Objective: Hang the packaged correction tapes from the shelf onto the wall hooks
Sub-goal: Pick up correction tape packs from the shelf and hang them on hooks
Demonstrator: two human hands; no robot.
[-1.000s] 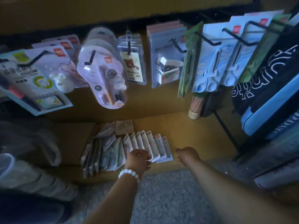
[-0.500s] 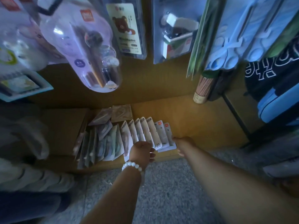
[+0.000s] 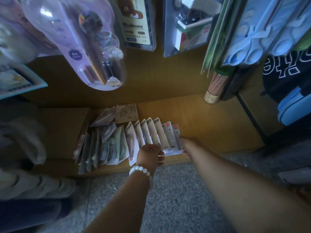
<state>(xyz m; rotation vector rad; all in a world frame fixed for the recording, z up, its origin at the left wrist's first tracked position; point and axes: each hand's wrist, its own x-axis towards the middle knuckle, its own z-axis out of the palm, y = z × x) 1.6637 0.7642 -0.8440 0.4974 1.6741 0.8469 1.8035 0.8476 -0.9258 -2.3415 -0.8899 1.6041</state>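
Head cam: the packaged correction tapes [image 3: 152,133] are fanned out in a row on the wooden shelf [image 3: 210,125], near its front edge. Our left hand [image 3: 149,157] sits on the row's front, fingers curled over the cards, while our right hand [image 3: 189,145] touches the row's right end, but we can't tell its grip. A pencil tube [image 3: 215,88] hangs over the shelf's back right.

correction tape pack [image 3: 166,145]: "20"; pencil tube [image 3: 212,97]: "28"

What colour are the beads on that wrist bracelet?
White, pearl-like beads on the bracelet at the left wrist; the head view shows it, the only view there is.
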